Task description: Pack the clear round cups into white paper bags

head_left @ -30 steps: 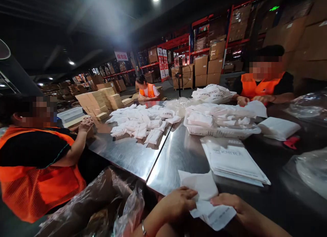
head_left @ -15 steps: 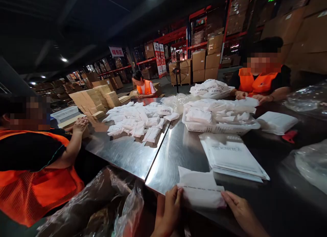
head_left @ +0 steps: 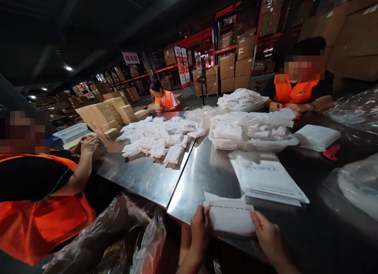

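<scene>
Both forearms run out of the bottom edge, and the fingers (head_left: 203, 221) of the left hand (head_left: 200, 232) and those of the right hand (head_left: 265, 232) cover the two short ends of the folded white packet (head_left: 230, 219), so its corners under them cannot be seen. The print along the packet's far edge, beyond the fingers, is too small to read. Left of the fingers, the clear plastic bag (head_left: 141, 242) below the counter (head_left: 206, 175) is cut off at the bottom edge, its contents too dim to tell.
</scene>
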